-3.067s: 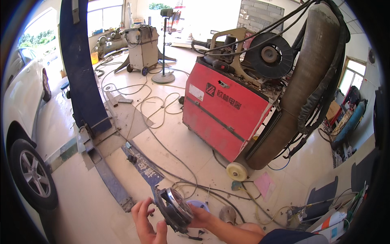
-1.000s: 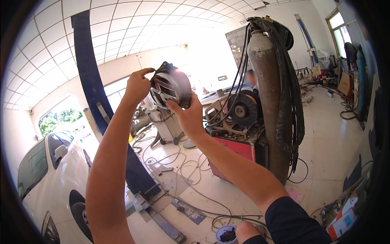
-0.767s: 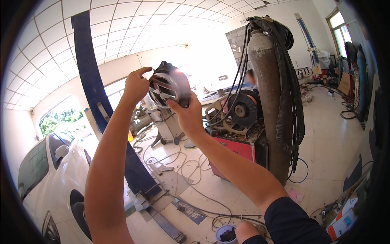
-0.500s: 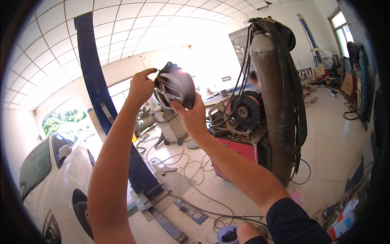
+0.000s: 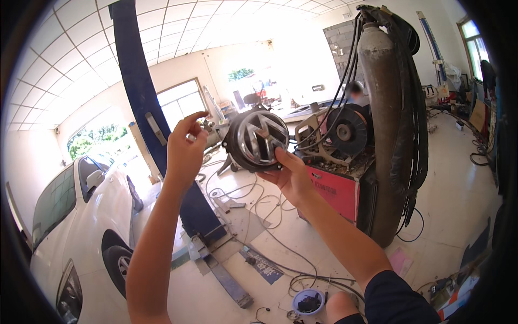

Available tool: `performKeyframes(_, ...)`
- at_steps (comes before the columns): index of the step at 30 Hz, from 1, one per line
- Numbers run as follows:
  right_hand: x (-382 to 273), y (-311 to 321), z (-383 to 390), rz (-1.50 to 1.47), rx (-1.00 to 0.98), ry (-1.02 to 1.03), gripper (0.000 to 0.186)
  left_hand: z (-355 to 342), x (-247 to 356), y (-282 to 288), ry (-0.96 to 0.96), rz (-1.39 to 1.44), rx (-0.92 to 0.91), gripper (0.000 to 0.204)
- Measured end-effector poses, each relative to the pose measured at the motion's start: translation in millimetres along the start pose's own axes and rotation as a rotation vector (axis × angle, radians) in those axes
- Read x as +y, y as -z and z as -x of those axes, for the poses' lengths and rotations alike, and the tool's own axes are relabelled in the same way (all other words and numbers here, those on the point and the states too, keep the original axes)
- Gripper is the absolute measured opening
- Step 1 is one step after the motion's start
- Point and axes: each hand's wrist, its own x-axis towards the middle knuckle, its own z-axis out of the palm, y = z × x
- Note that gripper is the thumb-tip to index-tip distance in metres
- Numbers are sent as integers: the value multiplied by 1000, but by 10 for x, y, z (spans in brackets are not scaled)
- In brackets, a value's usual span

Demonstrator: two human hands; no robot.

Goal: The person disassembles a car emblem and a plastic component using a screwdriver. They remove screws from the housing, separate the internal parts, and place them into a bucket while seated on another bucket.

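A round car emblem (image 5: 263,137) with chrome bars and a chrome ring set in a black housing is held up in front of me. My right hand (image 5: 294,175) grips its lower right edge, thumb on the front face and fingers behind the housing. The emblem's face is turned toward me. Just left of it, apart from its rim, my left hand (image 5: 186,143) is raised with index finger and thumb spread. I see nothing held in that hand, though the background behind the fingertips is cluttered.
A white car (image 5: 91,216) stands at left beside a blue lift post (image 5: 141,97). To the right, a tall gas cylinder (image 5: 376,135) stands by a red welding machine (image 5: 334,197) with a wire spool (image 5: 345,132). Cables cross the floor near a small bucket (image 5: 309,301). A person (image 5: 356,94) is behind the spool.
The emblem has come down and to the right in view, its face now turned toward me. My left hand has come off its edge, and its fingers have spread.
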Motion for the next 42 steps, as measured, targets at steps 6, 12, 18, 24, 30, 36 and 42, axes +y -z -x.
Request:
performKeyframes(6, 869, 824, 956, -442, 7, -460, 55, 1889, -808, -103, 293, 189, -70, 34)
performKeyframes(12, 1657, 1436, 1912, -408, 270, -723, 65, 3551, -1188, -556, 825, 577, -119, 23)
performKeyframes(18, 2265, 2231, 2283, -378, 218, -925, 44, 4301, -1531, -1002, 1089, 888, 45, 29)
performKeyframes(24, 2680, 2702, 2417, -95, 543, -1110, 28, 4906, -2047, -1396, 1047, 1020, 19, 43)
performKeyframes(30, 2790, 2814, 2413, 47, 516, -1236, 41, 5101, -2017, -1505, 1058, 937, 20, 69)
performKeyframes(36, 2730, 2814, 2436, 206, 509, -1250, 35, 5130, -1832, -1678, 1261, 1037, -96, 124)
performKeyframes(42, 2827, 2793, 2446, 115, 568, -1286, 35, 5145, -1825, -1697, 1337, 1107, -123, 135)
